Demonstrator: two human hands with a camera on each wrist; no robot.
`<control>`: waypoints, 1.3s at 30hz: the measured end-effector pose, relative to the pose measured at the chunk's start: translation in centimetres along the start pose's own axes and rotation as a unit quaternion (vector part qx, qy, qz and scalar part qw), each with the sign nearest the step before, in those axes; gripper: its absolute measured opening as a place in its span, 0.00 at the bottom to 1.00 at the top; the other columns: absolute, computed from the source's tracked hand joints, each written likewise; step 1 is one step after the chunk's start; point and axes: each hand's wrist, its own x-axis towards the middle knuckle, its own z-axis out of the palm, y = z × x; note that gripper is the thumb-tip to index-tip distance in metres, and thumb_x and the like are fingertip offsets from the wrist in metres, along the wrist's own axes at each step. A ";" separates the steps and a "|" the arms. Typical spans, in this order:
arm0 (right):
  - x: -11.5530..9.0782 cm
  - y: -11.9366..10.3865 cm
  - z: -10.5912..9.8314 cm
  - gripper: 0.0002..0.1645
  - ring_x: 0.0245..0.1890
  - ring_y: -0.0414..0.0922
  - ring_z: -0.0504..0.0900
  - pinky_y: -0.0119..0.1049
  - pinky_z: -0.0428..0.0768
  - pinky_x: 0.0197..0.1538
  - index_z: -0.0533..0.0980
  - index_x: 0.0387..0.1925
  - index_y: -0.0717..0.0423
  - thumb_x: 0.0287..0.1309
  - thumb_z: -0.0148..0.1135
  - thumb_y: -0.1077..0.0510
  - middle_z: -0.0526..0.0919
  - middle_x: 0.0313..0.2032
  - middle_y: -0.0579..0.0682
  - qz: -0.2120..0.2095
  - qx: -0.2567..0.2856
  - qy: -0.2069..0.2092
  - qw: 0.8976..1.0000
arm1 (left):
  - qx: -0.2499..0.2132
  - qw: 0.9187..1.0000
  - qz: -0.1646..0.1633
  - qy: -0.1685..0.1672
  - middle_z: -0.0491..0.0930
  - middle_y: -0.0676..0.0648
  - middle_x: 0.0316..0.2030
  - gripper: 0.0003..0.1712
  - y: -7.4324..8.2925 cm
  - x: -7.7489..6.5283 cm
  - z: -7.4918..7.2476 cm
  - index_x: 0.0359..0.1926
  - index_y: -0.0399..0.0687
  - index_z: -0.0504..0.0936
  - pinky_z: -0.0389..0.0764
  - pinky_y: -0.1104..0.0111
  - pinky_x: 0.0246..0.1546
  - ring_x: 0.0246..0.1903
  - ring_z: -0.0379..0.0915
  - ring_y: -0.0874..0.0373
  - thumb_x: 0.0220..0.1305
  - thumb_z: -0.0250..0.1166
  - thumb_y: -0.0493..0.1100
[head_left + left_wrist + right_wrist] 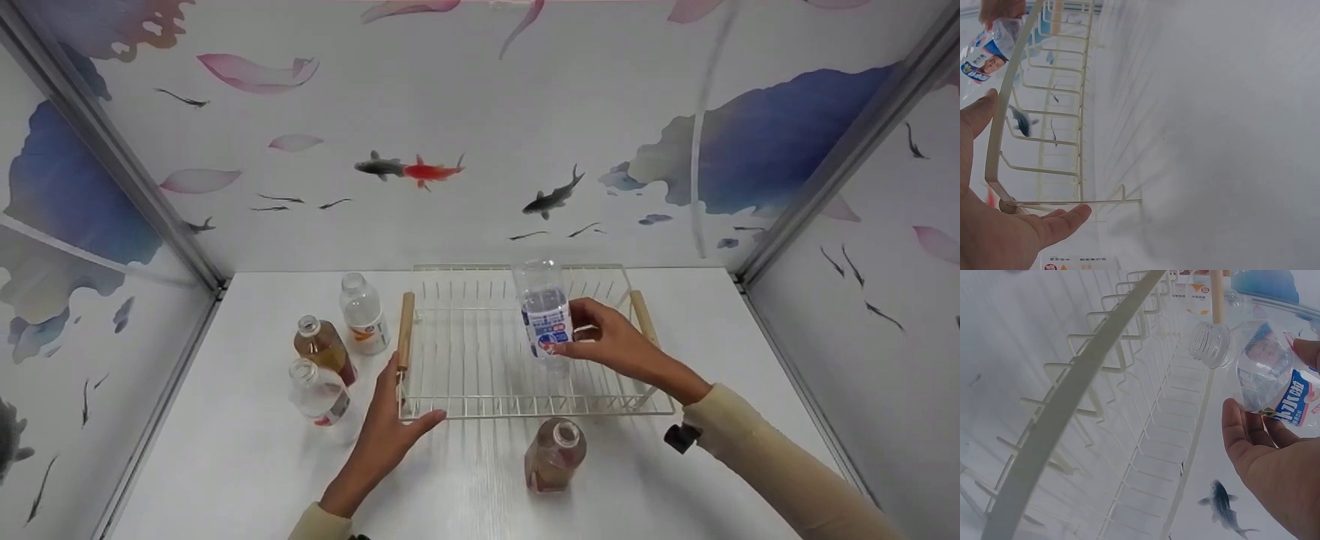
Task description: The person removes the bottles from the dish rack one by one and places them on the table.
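A clear plastic bottle [544,319] with a blue-and-white label is held by my right hand [611,341] above the wire rack [495,415]. Thumb and fingers grip it around the label, and its uncapped mouth [1207,344] tilts downward. The cream rack has wooden handles on both sides. At its front left corner is my left hand [384,427], thumb spread along the front rim and fingers stretched along the left side. In the left wrist view, that corner lies between thumb and fingers.
Left of the rack stand a clear bottle with an orange label [365,319], a brown bottle [324,349] and another clear bottle [321,394]. A brownish bottle [555,456] stands before the rack. Printed panels [480,112] wall the white table on three sides.
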 end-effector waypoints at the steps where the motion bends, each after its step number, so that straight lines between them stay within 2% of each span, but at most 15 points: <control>1: -0.1 0.0 0.0 0.39 0.57 0.55 0.84 0.36 0.87 0.61 0.74 0.70 0.63 0.65 0.81 0.55 0.83 0.59 0.58 -0.002 -0.002 -0.001 1.000 | 0.001 1.000 0.007 0.003 0.47 0.38 0.87 0.73 0.1 0.0 0.0 0.90 0.46 0.41 0.52 0.39 0.84 0.85 0.49 0.37 0.63 0.83 0.58; 4: -0.3 0.0 0.0 0.39 0.57 0.55 0.84 0.38 0.86 0.62 0.74 0.71 0.62 0.65 0.81 0.55 0.84 0.59 0.58 -0.004 -0.008 -0.004 1.000 | 0.006 1.000 0.024 0.011 0.47 0.40 0.87 0.70 0.2 -0.1 0.0 0.90 0.48 0.43 0.53 0.41 0.84 0.84 0.51 0.40 0.64 0.83 0.54; 10: -0.6 0.0 -0.2 0.40 0.57 0.53 0.84 0.38 0.86 0.62 0.74 0.72 0.60 0.64 0.81 0.53 0.84 0.59 0.56 -0.002 -0.026 -0.004 1.000 | 0.046 0.998 0.046 0.023 0.44 0.37 0.87 0.66 1.0 -0.3 0.0 0.89 0.42 0.45 0.50 0.41 0.85 0.87 0.43 0.39 0.68 0.81 0.54; 12: -0.8 0.0 -0.2 0.40 0.57 0.52 0.85 0.40 0.86 0.63 0.74 0.72 0.59 0.64 0.81 0.53 0.84 0.59 0.55 -0.002 -0.031 -0.003 1.000 | 0.054 0.997 0.051 0.023 0.45 0.36 0.87 0.66 1.3 -0.3 0.0 0.89 0.41 0.45 0.51 0.41 0.85 0.86 0.44 0.39 0.68 0.81 0.54; 18: -1.2 0.1 -0.2 0.40 0.58 0.52 0.84 0.57 0.83 0.69 0.75 0.72 0.58 0.65 0.81 0.51 0.84 0.61 0.54 -0.006 -0.042 -0.002 0.999 | 0.061 0.996 0.057 0.023 0.47 0.37 0.87 0.65 1.9 -0.5 -0.1 0.88 0.39 0.47 0.52 0.42 0.85 0.85 0.48 0.39 0.67 0.81 0.52; 21: -1.4 0.1 -0.1 0.40 0.58 0.52 0.83 0.62 0.81 0.69 0.75 0.72 0.58 0.65 0.81 0.51 0.84 0.61 0.54 -0.009 -0.045 -0.001 0.999 | 0.059 0.997 0.054 0.024 0.48 0.37 0.87 0.64 2.0 -0.6 -0.2 0.88 0.39 0.48 0.52 0.41 0.85 0.85 0.48 0.40 0.67 0.81 0.50; 28: -1.8 0.2 -0.1 0.40 0.57 0.51 0.84 0.62 0.81 0.69 0.75 0.72 0.57 0.64 0.82 0.50 0.84 0.59 0.52 -0.014 -0.055 0.000 0.998 | 0.064 0.996 0.062 0.030 0.53 0.36 0.85 0.61 2.4 -0.7 -0.4 0.88 0.39 0.52 0.56 0.40 0.83 0.83 0.55 0.39 0.67 0.82 0.46; 35: -2.0 0.1 -0.1 0.40 0.57 0.51 0.83 0.62 0.82 0.66 0.76 0.71 0.55 0.63 0.83 0.49 0.85 0.57 0.50 -0.025 -0.081 -0.002 0.996 | 0.091 0.988 0.113 0.047 0.60 0.32 0.82 0.56 2.7 -0.5 -0.7 0.84 0.33 0.58 0.66 0.40 0.79 0.78 0.64 0.36 0.67 0.82 0.44; 39: -2.1 0.0 0.1 0.41 0.57 0.52 0.83 0.62 0.83 0.66 0.76 0.72 0.55 0.63 0.83 0.48 0.85 0.58 0.50 -0.028 -0.091 -0.003 0.996 | 0.087 0.987 0.125 0.052 0.62 0.32 0.81 0.55 2.9 -0.4 -0.8 0.84 0.32 0.59 0.67 0.40 0.78 0.77 0.67 0.36 0.68 0.81 0.43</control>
